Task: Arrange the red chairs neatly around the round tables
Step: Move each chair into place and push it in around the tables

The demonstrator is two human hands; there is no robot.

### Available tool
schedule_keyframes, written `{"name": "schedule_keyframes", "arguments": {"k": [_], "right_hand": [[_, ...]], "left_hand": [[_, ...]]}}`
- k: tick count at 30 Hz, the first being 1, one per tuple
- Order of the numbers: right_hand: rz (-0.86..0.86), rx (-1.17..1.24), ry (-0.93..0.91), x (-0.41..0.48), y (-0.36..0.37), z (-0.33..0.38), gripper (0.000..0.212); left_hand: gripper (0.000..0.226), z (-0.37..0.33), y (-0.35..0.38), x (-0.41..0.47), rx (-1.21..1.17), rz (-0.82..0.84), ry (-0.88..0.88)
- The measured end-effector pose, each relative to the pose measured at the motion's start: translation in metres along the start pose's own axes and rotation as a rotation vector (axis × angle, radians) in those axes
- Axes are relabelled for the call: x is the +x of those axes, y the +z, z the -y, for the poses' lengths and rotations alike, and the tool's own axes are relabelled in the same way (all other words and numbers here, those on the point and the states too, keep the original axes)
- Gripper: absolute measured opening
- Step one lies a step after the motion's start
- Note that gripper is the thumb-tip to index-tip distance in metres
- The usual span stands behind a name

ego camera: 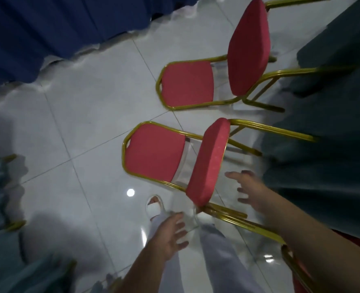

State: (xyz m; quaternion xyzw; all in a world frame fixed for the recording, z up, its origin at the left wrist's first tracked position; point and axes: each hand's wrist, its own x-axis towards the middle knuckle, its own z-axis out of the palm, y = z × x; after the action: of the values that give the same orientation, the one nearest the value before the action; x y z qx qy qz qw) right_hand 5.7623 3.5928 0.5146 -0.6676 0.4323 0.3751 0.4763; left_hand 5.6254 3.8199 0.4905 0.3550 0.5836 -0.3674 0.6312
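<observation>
We see both hands released, fingers spread and holding nothing. The right hand (251,193) reaches out just to the right of the nearer red chair (208,161), beside the edge of its seat cushion; motion blur keeps us from telling whether a fingertip touches it. The left hand (170,235) hovers nearer to us, below the near corner of that seat and apart from it, over a foot in a white slipper (154,206). The farther red chair (248,47) stands beyond the first on the tiled floor (79,123). Both chairs' legs reach toward the dark green tablecloth (322,166) on the right. A blue cloth (48,28) hangs at the far left.
</observation>
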Motion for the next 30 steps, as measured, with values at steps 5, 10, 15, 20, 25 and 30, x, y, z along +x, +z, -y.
{"name": "schedule_keyframes", "arguments": {"k": [5, 10, 15, 20, 25, 30], "right_hand": [[0.038, 0.064, 0.068, 0.097, 0.043, 0.018, 0.079], [-0.010, 0.187, -0.012, 0.161, 0.079, 0.036, 0.040], [-0.064, 0.243, -0.060, 0.180, 0.079, 0.026, 0.058], [0.043, 0.227, -0.097, 0.180, 0.079, 0.035, 0.081], [0.058, 0.259, -0.164, 0.177, 0.132, 0.077, 0.062], [0.151, 0.310, -0.274, 0.140, 0.243, 0.154, 0.049]], "left_hand": [[0.053, -0.028, 0.016, 0.120, -0.021, 0.090, -0.190], [0.067, -0.027, 0.040, 0.199, -0.251, 0.235, -0.306], [0.085, -0.013, 0.057, 0.235, -0.487, 0.279, -0.397], [0.068, -0.006, 0.075, 0.245, -0.605, 0.412, -0.256], [0.053, -0.044, 0.052, 0.243, -0.705, 0.274, -0.111], [0.032, -0.138, -0.010, 0.213, -0.802, 0.079, 0.065]]}}
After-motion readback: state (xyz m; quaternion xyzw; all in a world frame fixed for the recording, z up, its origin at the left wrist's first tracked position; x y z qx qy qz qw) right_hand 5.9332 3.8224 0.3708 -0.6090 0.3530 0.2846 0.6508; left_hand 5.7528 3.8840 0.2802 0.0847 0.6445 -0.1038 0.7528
